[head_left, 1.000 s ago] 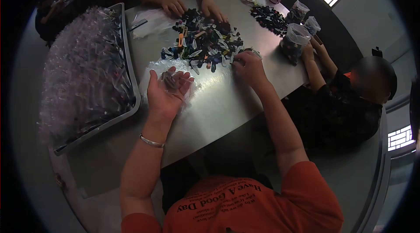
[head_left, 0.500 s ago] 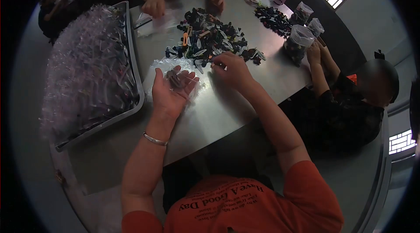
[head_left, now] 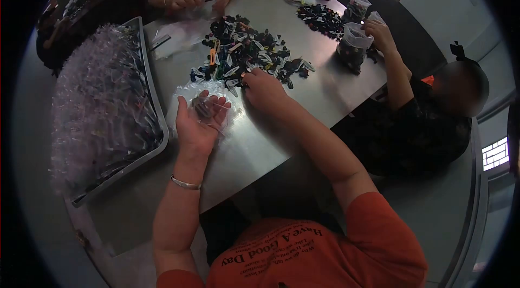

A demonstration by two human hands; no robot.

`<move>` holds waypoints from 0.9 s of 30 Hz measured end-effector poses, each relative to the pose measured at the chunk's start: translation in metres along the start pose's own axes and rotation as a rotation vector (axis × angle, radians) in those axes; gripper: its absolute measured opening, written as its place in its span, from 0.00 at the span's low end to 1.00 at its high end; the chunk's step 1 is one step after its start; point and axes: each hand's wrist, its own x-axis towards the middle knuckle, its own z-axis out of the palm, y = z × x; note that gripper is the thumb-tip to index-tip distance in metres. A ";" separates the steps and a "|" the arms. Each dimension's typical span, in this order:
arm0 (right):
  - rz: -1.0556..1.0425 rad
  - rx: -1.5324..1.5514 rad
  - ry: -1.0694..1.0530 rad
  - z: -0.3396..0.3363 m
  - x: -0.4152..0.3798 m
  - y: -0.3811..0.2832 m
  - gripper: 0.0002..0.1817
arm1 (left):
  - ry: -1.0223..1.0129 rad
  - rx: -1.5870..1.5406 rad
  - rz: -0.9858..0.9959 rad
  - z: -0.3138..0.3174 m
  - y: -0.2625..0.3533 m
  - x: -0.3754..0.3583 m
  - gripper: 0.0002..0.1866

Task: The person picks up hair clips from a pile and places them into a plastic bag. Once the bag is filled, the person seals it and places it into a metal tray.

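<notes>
My left hand (head_left: 199, 125) is palm up with the fingers half curled, cradling a few small dark hair clips (head_left: 202, 107). Under and behind its fingers lie clear plastic bags (head_left: 187, 90) on the metal table. My right hand (head_left: 264, 93) reaches to the near edge of a heap of hair clips (head_left: 238, 44), black, white, green and orange. Its fingers are bent together at the clips, and the fingertips are partly hidden by the hand itself, so I cannot tell what they pinch.
On the left a large grey tray (head_left: 157, 98) is piled with filled clear packets (head_left: 103, 104). Across the metal table (head_left: 260, 150) a person handles a small packet. To the right, another person's hand (head_left: 379, 36) is at plastic bags (head_left: 355, 50) near a smaller dark heap (head_left: 319, 20).
My right hand has moved left into the near edge of the heap. My left hand stays palm up with its clips. The person opposite has raised both hands together; the whole view has shifted.
</notes>
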 end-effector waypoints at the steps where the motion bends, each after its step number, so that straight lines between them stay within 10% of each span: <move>1: -0.036 0.087 0.054 -0.003 -0.003 0.002 0.09 | -0.004 -0.010 -0.001 -0.001 0.001 0.000 0.30; 9: 0.325 0.563 0.431 -0.038 -0.041 0.097 0.08 | -0.012 0.001 0.006 -0.001 0.001 0.001 0.30; 27: 0.292 0.207 0.041 -0.058 -0.022 0.161 0.13 | 0.045 -0.008 -0.007 0.000 -0.001 0.000 0.29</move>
